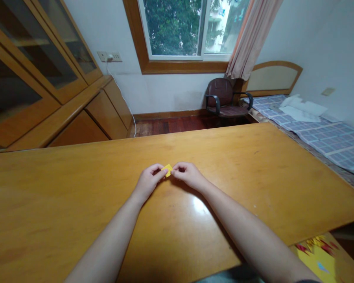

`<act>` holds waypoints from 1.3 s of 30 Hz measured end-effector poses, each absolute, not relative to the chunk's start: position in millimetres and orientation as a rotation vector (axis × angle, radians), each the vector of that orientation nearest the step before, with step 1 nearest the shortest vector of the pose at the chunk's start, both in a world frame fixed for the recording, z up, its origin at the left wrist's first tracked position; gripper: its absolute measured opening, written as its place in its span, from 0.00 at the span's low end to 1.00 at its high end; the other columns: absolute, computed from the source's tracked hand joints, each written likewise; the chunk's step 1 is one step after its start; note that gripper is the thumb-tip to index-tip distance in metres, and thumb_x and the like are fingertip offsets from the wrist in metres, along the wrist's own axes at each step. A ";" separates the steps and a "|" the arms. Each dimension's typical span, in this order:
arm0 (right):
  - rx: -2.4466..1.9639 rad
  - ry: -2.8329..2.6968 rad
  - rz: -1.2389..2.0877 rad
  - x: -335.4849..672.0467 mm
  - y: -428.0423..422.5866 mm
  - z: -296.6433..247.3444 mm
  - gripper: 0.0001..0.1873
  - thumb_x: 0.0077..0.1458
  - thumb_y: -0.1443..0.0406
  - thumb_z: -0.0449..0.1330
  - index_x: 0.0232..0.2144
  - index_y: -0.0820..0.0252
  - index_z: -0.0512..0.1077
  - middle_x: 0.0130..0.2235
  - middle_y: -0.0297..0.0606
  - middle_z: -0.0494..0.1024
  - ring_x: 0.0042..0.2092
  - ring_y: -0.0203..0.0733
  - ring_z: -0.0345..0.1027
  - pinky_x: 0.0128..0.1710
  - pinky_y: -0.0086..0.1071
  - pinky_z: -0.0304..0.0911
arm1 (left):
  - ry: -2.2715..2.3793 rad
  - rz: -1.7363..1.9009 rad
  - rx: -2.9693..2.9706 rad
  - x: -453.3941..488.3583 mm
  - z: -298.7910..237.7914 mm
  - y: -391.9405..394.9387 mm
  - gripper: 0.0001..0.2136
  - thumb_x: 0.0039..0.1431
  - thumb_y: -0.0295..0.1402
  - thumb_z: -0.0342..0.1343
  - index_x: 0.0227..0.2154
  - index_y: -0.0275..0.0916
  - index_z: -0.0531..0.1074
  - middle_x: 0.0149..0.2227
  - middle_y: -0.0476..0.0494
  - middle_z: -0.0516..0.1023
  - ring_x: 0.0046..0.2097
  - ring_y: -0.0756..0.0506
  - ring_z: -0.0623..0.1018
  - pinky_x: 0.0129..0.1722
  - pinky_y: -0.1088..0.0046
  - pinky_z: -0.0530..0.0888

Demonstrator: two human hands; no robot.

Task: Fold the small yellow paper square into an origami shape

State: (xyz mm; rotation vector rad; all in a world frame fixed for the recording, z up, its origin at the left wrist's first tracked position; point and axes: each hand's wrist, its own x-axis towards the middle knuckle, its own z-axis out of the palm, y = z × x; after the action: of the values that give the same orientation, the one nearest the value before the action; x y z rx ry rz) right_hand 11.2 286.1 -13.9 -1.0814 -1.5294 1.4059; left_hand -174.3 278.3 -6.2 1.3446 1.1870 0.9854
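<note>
A small piece of folded yellow paper (168, 169) is held between both hands, just above the wooden table (76, 196). My left hand (150, 179) pinches its left side, the thumb lying across the front. On the other side, the thumb and fingertips of my right hand (188, 173) are closed on the right edge. The fingertips cover part of the paper, so its full shape is hidden.
At the lower right, below the tabletop edge, lie yellow paper sheets (320, 261) with red and yellow folded pieces (315, 241). Beyond the table stand a brown armchair (222, 98), a bed (306, 129) and a wooden cabinet (73, 118).
</note>
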 end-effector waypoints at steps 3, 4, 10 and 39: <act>-1.065 -1.488 1.474 11.1 286.0 -13.3 0.10 0.50 0.62 0.59 0.27 0.65 0.74 0.24 0.34 0.74 0.25 0.32 0.64 0.28 0.26 0.58 | 1.179 0.983 1.286 -174.9 -7.8 278.8 0.14 0.51 0.43 0.63 0.26 0.35 0.72 0.23 0.51 0.70 0.25 0.52 0.66 0.25 0.78 0.61; -1.060 -1.475 1.489 11.0 285.9 -12.7 0.09 0.49 0.62 0.59 0.27 0.65 0.74 0.24 0.34 0.75 0.25 0.32 0.64 0.27 0.26 0.59 | 1.179 0.980 1.276 -174.9 -7.8 278.9 0.14 0.51 0.43 0.63 0.26 0.35 0.72 0.22 0.51 0.70 0.25 0.52 0.65 0.25 0.78 0.60; -1.064 -1.449 1.503 11.9 285.5 -9.9 0.09 0.48 0.63 0.59 0.25 0.65 0.74 0.23 0.34 0.74 0.24 0.31 0.63 0.26 0.26 0.58 | 1.195 0.950 1.322 -174.5 -3.6 278.3 0.14 0.51 0.43 0.62 0.27 0.35 0.73 0.21 0.51 0.69 0.24 0.53 0.64 0.24 0.78 0.59; -1.097 -1.464 1.437 12.4 285.1 -15.1 0.15 0.50 0.55 0.63 0.26 0.63 0.70 0.23 0.31 0.69 0.25 0.32 0.60 0.25 0.26 0.54 | 1.224 0.894 1.509 -176.0 -9.1 280.3 0.14 0.51 0.44 0.61 0.24 0.36 0.72 0.22 0.51 0.70 0.26 0.50 0.68 0.25 0.77 0.63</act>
State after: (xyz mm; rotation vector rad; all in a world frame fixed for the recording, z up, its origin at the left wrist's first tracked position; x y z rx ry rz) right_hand 12.4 285.1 -15.1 -1.0968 -1.4636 1.4367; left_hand -176.0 280.3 -9.1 1.5092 1.2235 0.8938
